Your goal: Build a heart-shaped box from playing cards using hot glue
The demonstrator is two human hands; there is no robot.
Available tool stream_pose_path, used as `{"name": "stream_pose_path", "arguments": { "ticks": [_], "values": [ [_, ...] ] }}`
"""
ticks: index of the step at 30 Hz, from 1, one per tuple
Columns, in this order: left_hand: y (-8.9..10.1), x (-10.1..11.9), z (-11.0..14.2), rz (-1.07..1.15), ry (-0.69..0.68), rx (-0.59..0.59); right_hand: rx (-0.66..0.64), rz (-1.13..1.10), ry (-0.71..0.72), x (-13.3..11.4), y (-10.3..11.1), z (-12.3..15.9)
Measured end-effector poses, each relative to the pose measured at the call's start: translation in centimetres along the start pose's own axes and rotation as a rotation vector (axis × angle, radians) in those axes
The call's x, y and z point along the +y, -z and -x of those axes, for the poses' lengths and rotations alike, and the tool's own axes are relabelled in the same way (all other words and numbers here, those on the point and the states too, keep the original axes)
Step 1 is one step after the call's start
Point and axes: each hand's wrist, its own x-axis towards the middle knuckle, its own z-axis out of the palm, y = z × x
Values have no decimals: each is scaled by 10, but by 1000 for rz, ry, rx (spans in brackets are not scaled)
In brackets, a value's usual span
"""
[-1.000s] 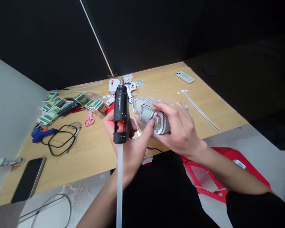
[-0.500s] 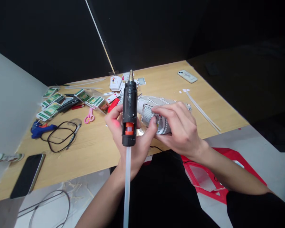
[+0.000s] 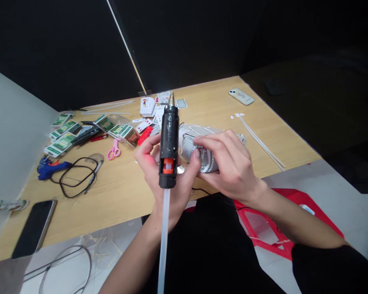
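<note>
A black hot glue gun (image 3: 169,132) rises in front of my left hand (image 3: 181,198), its metal nozzle pointing away and a long clear glue stick trailing from its rear. My left fingers curl around it from below, though its handle is hidden. The left thumb reaches across and presses a grey-and-white model made of curved playing cards (image 3: 188,146). My right hand (image 3: 234,167) grips that model from the right, fingertips on its top and thumb side underneath. Part of the model lies behind both hands.
On the table lie loose playing cards (image 3: 147,106), pink scissors (image 3: 114,150), a blue glue gun (image 3: 53,169) with black cable, card packs (image 3: 63,143), white strips (image 3: 260,141) and two phones, one dark (image 3: 35,228), one pale-cased (image 3: 241,96). A red stool (image 3: 313,220) stands below right.
The view has shifted slightly, so the table items sit a little further left. Both hands keep nearly the same hold on the glue gun and card model.
</note>
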Motion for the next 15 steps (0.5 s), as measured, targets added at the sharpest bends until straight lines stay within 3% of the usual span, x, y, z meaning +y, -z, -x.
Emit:
{"name": "stream_pose_path", "arguments": {
  "ticks": [15],
  "values": [
    [0,1,1,-11,19,-27,-1,-9,-18,1,-3,2]
  ]
}}
